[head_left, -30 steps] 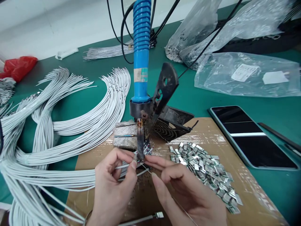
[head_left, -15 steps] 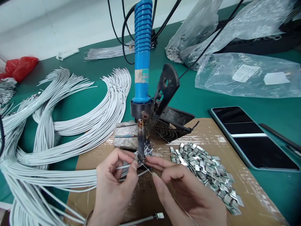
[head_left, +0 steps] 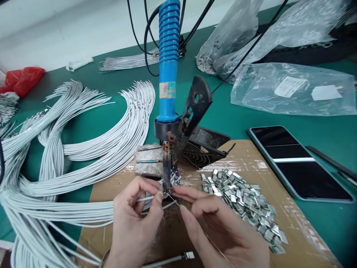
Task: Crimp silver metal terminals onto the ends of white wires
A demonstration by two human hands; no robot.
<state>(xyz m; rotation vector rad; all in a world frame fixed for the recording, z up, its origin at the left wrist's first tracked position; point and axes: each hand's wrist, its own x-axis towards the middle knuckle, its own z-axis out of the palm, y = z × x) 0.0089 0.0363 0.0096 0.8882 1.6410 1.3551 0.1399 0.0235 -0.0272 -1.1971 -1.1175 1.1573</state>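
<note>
- Far left: a red plastic bag lies by the back edge of the desk, beyond a heap of white wires that runs off the left and bottom edges of the view.
- Left of centre: the left hand pinches a white wire between thumb and forefinger, its other fingers curled. A strip of green desk separates the heap from the cardboard sheet, though some wires cross over its corner.
- Centre: a soldering iron with a blue handle stands upright in a dark metal stand, its stained tip pointing down just above the hands. A gray pad sits just left of the tip.
- Centre, low: the wire ends meet right under the tip, over the cardboard, with little room between fingers and metal. A single wire with a metal end lies at the bottom edge.
- Right of centre: the right hand pinches a thin metal wire, fingertips close to the left hand's. A pile of metal clips lies just beside it.
- Far right: a phone lies face up past the cardboard's edge, well apart from the hands, below clear plastic bags.
</note>
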